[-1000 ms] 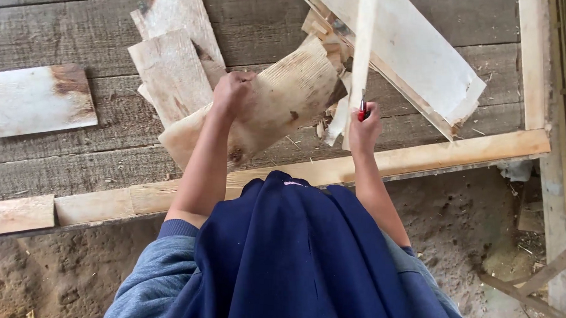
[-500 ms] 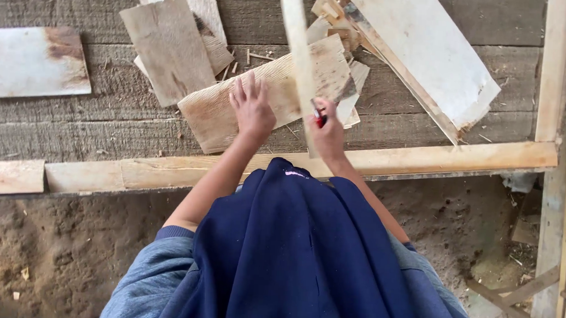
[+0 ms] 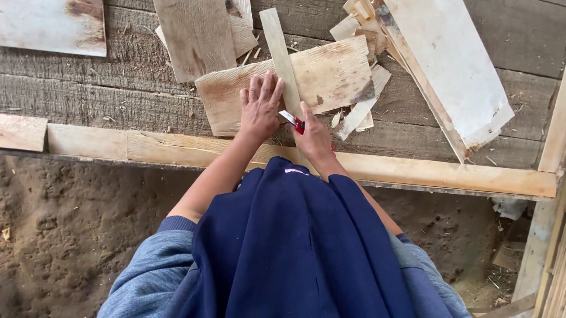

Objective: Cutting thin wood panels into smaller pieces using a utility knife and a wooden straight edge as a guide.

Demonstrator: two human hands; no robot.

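Head view looks straight down on a person in a blue top leaning over weathered grey planks (image 3: 97, 90) that serve as the worktop. Left hand (image 3: 259, 108) lies flat, fingers (image 3: 265, 89) slightly spread and pressed down on a pale wooden board (image 3: 336, 73), which rests on the planks just beyond a long light timber rail (image 3: 170, 150). A narrow wooden strip (image 3: 278, 52) lies across that board, running from beside the left hand up and away, its near end between the two hands. Right hand (image 3: 313, 136) is closed around a red utility knife (image 3: 292, 120), fingers curled on the handle, the blade end pointing toward the strip's near end and touching or just beside it. Other scrap boards lie around: a darker one (image 3: 190, 30) to the upper left, a white-faced panel (image 3: 449, 64) to the right, splintered offcuts (image 3: 360, 114) beside the right hand
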